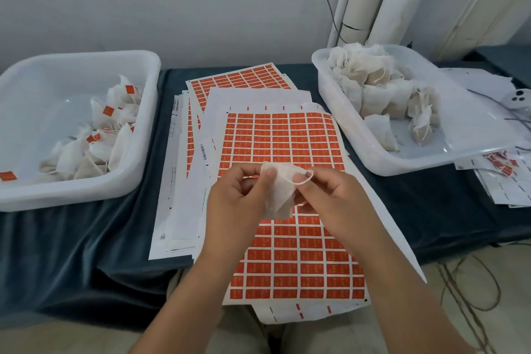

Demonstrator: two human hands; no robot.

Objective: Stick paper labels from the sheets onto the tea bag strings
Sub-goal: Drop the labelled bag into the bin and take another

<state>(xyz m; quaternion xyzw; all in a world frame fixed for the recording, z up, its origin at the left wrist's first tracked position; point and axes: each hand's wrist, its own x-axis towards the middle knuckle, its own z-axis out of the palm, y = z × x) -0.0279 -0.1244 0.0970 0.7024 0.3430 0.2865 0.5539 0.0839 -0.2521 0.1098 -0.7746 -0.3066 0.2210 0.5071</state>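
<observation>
Your left hand point(235, 198) clamps its fingers on the tea bag point(280, 198), your right hand point(336, 195) pinches the string point(305, 180) over the label sheet point(287, 135); next you probably need a peeled label.

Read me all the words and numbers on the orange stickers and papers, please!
No text here can be read.
Orange labels on the top label sheet: pale print, too small to read.
Barcode on a white sheet edge: digits too small.
Labelled tea bags in the left tub: label print blurred.
Held tea bag: no writing shows.
</observation>
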